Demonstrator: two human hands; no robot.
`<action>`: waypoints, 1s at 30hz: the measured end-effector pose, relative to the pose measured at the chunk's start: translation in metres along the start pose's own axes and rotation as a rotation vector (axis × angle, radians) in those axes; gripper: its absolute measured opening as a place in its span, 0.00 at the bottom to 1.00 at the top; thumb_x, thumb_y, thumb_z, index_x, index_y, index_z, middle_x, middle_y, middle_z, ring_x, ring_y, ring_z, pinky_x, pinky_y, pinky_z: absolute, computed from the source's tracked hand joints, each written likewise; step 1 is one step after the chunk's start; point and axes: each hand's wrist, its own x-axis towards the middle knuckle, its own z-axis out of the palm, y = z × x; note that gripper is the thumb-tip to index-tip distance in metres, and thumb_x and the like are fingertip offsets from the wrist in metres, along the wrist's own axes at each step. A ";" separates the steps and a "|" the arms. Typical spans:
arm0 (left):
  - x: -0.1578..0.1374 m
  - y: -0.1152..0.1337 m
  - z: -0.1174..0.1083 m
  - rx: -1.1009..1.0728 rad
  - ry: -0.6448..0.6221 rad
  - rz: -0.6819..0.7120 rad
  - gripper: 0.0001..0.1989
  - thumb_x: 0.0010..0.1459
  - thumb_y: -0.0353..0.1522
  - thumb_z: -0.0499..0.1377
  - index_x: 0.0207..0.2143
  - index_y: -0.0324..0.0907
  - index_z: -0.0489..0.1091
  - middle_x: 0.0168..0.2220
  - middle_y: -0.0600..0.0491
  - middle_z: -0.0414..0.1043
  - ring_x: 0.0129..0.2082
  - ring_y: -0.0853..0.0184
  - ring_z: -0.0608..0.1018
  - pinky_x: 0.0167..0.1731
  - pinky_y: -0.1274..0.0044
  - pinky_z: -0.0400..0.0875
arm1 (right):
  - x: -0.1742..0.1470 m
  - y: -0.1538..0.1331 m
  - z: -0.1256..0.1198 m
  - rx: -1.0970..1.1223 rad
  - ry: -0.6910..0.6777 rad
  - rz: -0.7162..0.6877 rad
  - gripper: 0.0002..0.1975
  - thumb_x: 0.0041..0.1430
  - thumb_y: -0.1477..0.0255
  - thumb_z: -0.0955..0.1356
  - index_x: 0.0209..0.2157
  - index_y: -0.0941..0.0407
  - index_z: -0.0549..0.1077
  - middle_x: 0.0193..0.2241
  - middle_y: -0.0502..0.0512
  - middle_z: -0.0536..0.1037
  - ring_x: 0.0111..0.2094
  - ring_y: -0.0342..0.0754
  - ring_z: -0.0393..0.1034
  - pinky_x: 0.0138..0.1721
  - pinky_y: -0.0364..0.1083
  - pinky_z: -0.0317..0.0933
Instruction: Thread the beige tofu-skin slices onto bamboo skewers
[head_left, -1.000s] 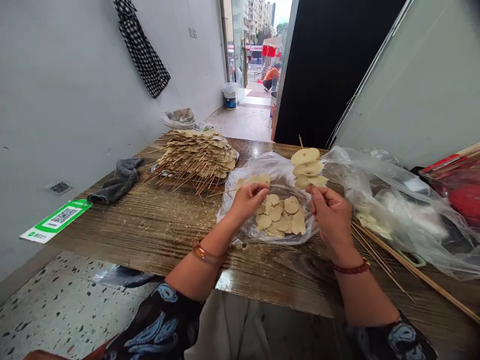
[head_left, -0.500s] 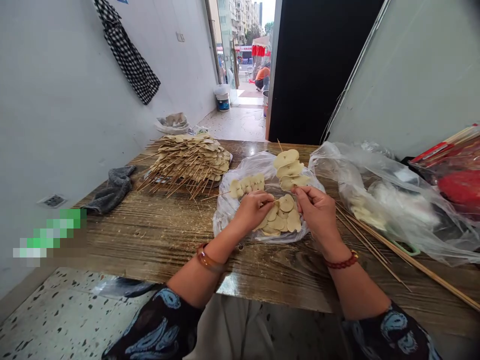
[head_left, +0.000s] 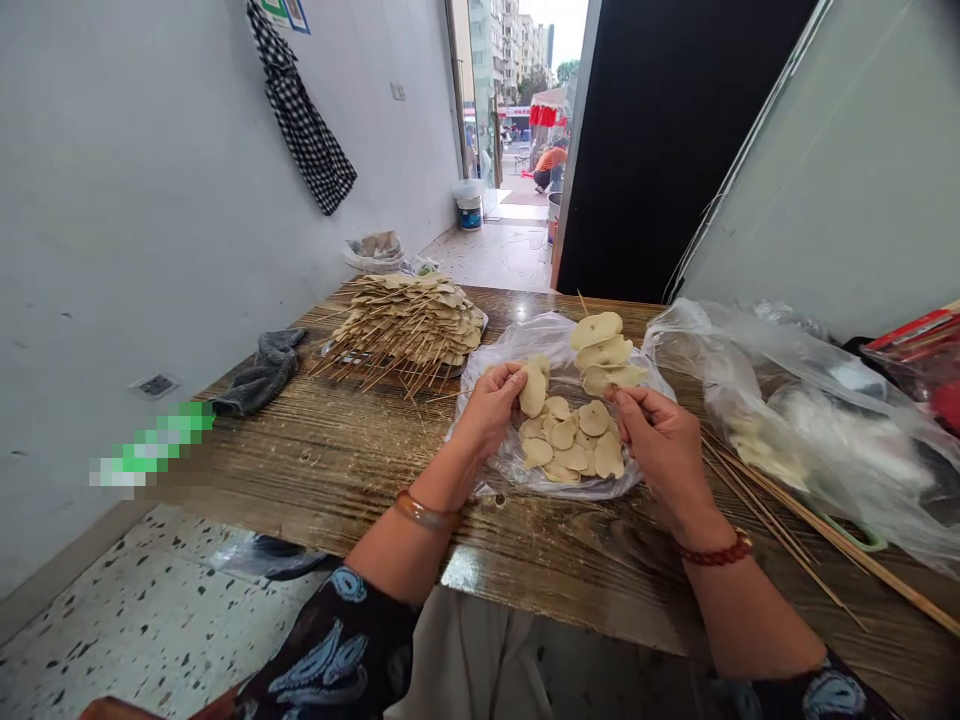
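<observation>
Between the thumb and fingers of my left hand point(head_left: 487, 408) is a pale, thin round slice point(head_left: 534, 389), of a food I cannot make out for certain. My right hand point(head_left: 661, 440) pinches a wooden skewer point(head_left: 583, 302) with several such slices point(head_left: 604, 352) threaded on it, its tip pointing up and away. Below and between my hands, a heap of loose slices point(head_left: 571, 445) lies on a clear plastic bag point(head_left: 517, 342). Behind my left hand another loaded skewer is mostly hidden; its bare stick point(head_left: 450, 397) points left.
A tall stack of loaded skewers point(head_left: 420, 318) stands at the table's back left, beside a grey cloth point(head_left: 262, 372). To the right lie bare wooden sticks point(head_left: 795, 535) and a large plastic bag point(head_left: 750, 390). Past the wooden table point(head_left: 360, 455), a doorway shows a crouching person point(head_left: 551, 165).
My left hand has come up from the heap, and a slice now shows in its fingers. My right hand still holds the loaded skewer. The whole view has shifted a little.
</observation>
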 end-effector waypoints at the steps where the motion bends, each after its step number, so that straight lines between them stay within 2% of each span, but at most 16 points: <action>1: 0.000 0.001 -0.001 -0.011 0.000 -0.010 0.17 0.46 0.40 0.66 0.34 0.39 0.67 0.25 0.56 0.71 0.21 0.72 0.72 0.22 0.79 0.69 | 0.000 0.000 0.000 0.000 -0.027 0.008 0.18 0.57 0.57 0.67 0.35 0.59 0.77 0.14 0.44 0.63 0.16 0.39 0.53 0.17 0.39 0.48; 4: 0.001 0.005 -0.004 -0.028 0.003 -0.013 0.22 0.41 0.36 0.69 0.38 0.38 0.68 0.27 0.54 0.74 0.23 0.70 0.74 0.22 0.78 0.70 | -0.002 0.001 -0.001 -0.006 -0.149 0.030 0.19 0.57 0.57 0.67 0.36 0.59 0.77 0.14 0.44 0.63 0.16 0.39 0.53 0.16 0.39 0.47; 6: 0.003 0.008 -0.007 -0.030 0.019 0.016 0.23 0.38 0.33 0.70 0.38 0.37 0.69 0.27 0.53 0.74 0.23 0.71 0.74 0.23 0.80 0.68 | -0.003 0.001 -0.001 -0.029 -0.230 0.039 0.19 0.57 0.57 0.67 0.36 0.59 0.78 0.14 0.44 0.63 0.15 0.38 0.53 0.16 0.39 0.46; 10: 0.006 0.014 -0.017 0.040 0.091 0.136 0.15 0.38 0.33 0.70 0.29 0.35 0.72 0.21 0.56 0.71 0.19 0.75 0.69 0.20 0.83 0.60 | -0.005 -0.001 -0.003 -0.079 -0.335 0.050 0.19 0.57 0.57 0.67 0.35 0.60 0.77 0.14 0.44 0.62 0.16 0.39 0.53 0.16 0.39 0.46; 13: 0.008 0.018 -0.024 0.070 0.158 0.230 0.12 0.41 0.34 0.68 0.28 0.36 0.74 0.20 0.58 0.69 0.18 0.78 0.64 0.20 0.83 0.56 | -0.007 -0.004 -0.004 -0.095 -0.407 0.061 0.18 0.57 0.57 0.67 0.34 0.60 0.77 0.14 0.44 0.62 0.16 0.39 0.52 0.17 0.40 0.47; 18: 0.009 0.024 -0.030 0.020 0.270 0.277 0.18 0.39 0.33 0.68 0.35 0.37 0.74 0.24 0.56 0.72 0.22 0.75 0.69 0.24 0.82 0.61 | -0.010 -0.008 -0.003 -0.154 -0.529 0.070 0.17 0.58 0.59 0.66 0.31 0.60 0.76 0.14 0.45 0.62 0.18 0.39 0.53 0.20 0.41 0.49; 22: 0.007 0.029 -0.031 -0.006 0.306 0.283 0.15 0.39 0.34 0.67 0.31 0.36 0.73 0.24 0.55 0.72 0.22 0.75 0.69 0.25 0.81 0.62 | -0.010 -0.006 -0.003 -0.207 -0.570 0.051 0.17 0.59 0.60 0.65 0.32 0.60 0.76 0.16 0.46 0.62 0.19 0.40 0.54 0.21 0.41 0.48; 30: 0.005 0.033 -0.030 -0.016 0.312 0.324 0.12 0.38 0.30 0.65 0.31 0.37 0.73 0.21 0.58 0.69 0.21 0.76 0.67 0.25 0.82 0.60 | -0.009 -0.003 -0.003 -0.259 -0.561 0.020 0.17 0.59 0.59 0.65 0.30 0.59 0.75 0.16 0.47 0.64 0.20 0.41 0.55 0.21 0.41 0.49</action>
